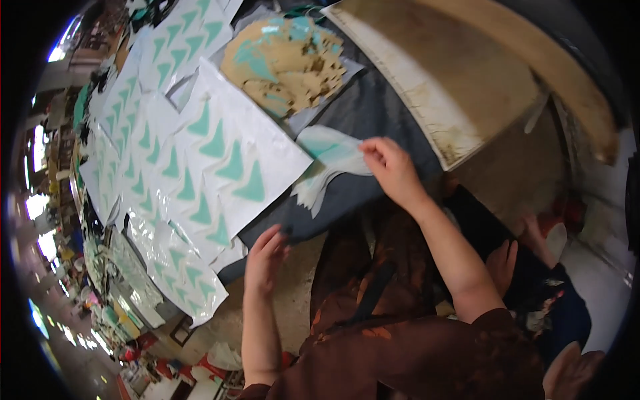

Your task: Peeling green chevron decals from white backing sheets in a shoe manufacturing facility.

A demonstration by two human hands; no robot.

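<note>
We see bare dark tabletop to the right of the white rectangular sheet with green chevrons, our landmark; its near edge runs below the sheet's right corner. Just beside that corner lies a translucent, pale green filmy piece, soft, creased and ragged-edged. Our right hand pinches its far end from the sheet; our left hand, empty with loosely curled fingers, hangs below the sheet. Above the sheet's right side sits a pitted tan mass smeared turquoise.
</note>
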